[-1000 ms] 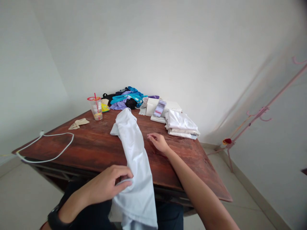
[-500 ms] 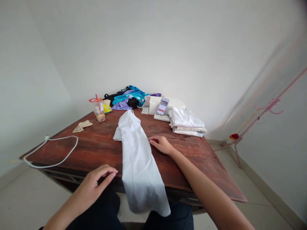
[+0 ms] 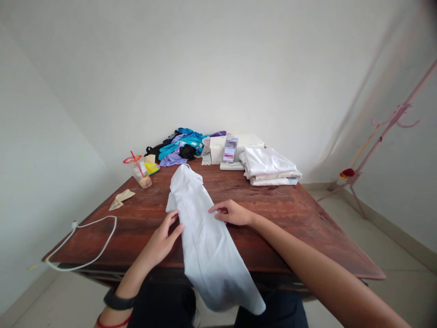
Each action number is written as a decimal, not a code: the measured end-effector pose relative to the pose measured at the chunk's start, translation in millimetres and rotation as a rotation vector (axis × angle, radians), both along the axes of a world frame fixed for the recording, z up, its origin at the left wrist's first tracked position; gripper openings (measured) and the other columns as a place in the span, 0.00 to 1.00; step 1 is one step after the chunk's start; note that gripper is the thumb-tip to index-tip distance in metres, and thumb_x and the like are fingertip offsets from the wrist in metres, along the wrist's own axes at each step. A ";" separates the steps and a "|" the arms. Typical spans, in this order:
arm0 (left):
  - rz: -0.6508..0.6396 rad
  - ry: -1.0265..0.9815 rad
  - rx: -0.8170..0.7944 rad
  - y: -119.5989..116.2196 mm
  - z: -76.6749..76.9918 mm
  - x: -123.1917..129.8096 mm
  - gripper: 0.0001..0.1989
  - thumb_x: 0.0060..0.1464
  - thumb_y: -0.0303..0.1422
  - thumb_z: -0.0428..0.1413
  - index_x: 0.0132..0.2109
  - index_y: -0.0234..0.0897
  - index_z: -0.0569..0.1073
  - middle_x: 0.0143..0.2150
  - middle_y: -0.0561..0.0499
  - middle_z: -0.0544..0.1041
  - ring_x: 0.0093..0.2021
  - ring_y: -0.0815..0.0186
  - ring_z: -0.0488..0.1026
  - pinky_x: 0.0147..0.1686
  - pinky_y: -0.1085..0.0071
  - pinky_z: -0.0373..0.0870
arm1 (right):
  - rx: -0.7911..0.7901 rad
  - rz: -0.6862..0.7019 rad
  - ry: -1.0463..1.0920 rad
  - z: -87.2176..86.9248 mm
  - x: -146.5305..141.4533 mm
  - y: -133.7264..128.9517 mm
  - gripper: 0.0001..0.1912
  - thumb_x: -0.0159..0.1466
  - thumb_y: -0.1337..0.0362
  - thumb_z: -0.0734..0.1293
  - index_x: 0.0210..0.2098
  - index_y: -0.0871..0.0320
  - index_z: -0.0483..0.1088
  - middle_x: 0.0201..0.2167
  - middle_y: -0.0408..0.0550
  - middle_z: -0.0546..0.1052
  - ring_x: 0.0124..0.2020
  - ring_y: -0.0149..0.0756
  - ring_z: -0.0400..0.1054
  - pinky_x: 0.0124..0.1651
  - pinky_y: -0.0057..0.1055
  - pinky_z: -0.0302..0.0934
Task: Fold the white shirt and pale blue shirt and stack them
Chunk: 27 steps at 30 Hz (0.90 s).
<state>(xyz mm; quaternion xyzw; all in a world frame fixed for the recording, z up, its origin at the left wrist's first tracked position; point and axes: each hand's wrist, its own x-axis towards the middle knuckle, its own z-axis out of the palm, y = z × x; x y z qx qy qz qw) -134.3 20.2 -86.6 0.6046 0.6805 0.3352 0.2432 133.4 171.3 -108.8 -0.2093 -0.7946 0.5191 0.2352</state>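
A white garment [image 3: 205, 237], folded into a long narrow strip, lies on the wooden table [image 3: 273, 237]. Its near end hangs over the front edge above my knees; its far end looks like a collar or shoulder. Along the garment's left edge, my left hand [image 3: 166, 238] rests with thumb and fingers apart, fingertips touching the cloth. On the opposite edge, my right hand [image 3: 232, 212] has loosely bent fingers, its index fingertip on the fabric. Neither hand grips the cloth. The underside of the garment is hidden.
At the back right sits a stack of folded white cloths [image 3: 269, 166] beside a white box [image 3: 252, 140]. Left of them is a heap of clothes [image 3: 184, 145]. A plastic cup [image 3: 141, 173], crumpled tissue [image 3: 121, 199] and white cable [image 3: 109, 241] lie leftward. A pink stand [image 3: 382, 132] leans right.
My left hand has moved forward and right from beside the table edge to touch the garment's left side. The right hand now touches the right side. The view has shifted slightly.
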 end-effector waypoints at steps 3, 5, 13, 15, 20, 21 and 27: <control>0.027 -0.027 0.110 30.4 -9.2 3.5 0.31 0.63 0.46 0.52 0.68 0.39 0.60 0.71 0.40 0.63 0.71 0.52 0.59 0.69 0.52 0.56 | -0.134 0.125 -0.004 8.4 3.5 -1.5 0.18 0.62 0.58 0.69 0.49 0.58 0.79 0.23 0.39 0.71 0.21 0.28 0.64 0.25 0.24 0.60; 0.076 -0.058 0.189 46.1 -14.5 6.0 0.30 0.62 0.45 0.54 0.67 0.38 0.63 0.70 0.41 0.64 0.71 0.52 0.59 0.69 0.55 0.56 | -0.209 0.174 -0.017 14.8 6.3 -2.1 0.17 0.61 0.59 0.70 0.47 0.58 0.79 0.23 0.39 0.72 0.20 0.27 0.65 0.24 0.24 0.62; 0.176 -0.215 0.379 49.2 14.4 39.2 0.30 0.63 0.42 0.55 0.69 0.37 0.65 0.68 0.44 0.69 0.67 0.51 0.66 0.65 0.56 0.65 | -0.318 0.073 0.073 29.8 16.8 -1.2 0.15 0.62 0.56 0.69 0.43 0.61 0.77 0.12 0.34 0.66 0.12 0.24 0.55 0.16 0.21 0.48; 0.121 -0.213 0.482 41.8 31.5 55.7 0.30 0.63 0.42 0.55 0.69 0.38 0.66 0.69 0.44 0.67 0.67 0.51 0.65 0.65 0.57 0.65 | -0.312 -0.053 0.204 32.2 17.2 -0.6 0.17 0.63 0.53 0.70 0.42 0.61 0.76 0.12 0.33 0.65 0.12 0.24 0.54 0.16 0.21 0.47; -0.249 -0.081 0.528 34.4 59.2 100.9 0.24 0.66 0.38 0.54 0.66 0.41 0.69 0.68 0.45 0.69 0.67 0.54 0.65 0.67 0.57 0.62 | -0.346 -0.075 0.406 33.8 16.4 1.9 0.27 0.59 0.45 0.73 0.50 0.58 0.74 0.34 0.46 0.79 0.30 0.32 0.72 0.32 0.26 0.66; -0.339 -0.051 0.513 35.5 60.8 108.9 0.23 0.66 0.37 0.55 0.65 0.41 0.71 0.66 0.44 0.71 0.66 0.54 0.66 0.67 0.55 0.61 | -0.355 -0.070 0.431 32.2 16.5 2.6 0.29 0.58 0.44 0.73 0.51 0.57 0.73 0.39 0.49 0.79 0.35 0.35 0.74 0.35 0.28 0.68; -0.510 -0.046 0.495 51.6 55.9 131.5 0.21 0.64 0.33 0.56 0.62 0.38 0.74 0.60 0.42 0.76 0.62 0.53 0.70 0.64 0.55 0.65 | -0.375 -0.100 0.516 25.7 20.7 7.8 0.40 0.56 0.40 0.73 0.60 0.55 0.67 0.54 0.56 0.76 0.53 0.50 0.73 0.49 0.42 0.70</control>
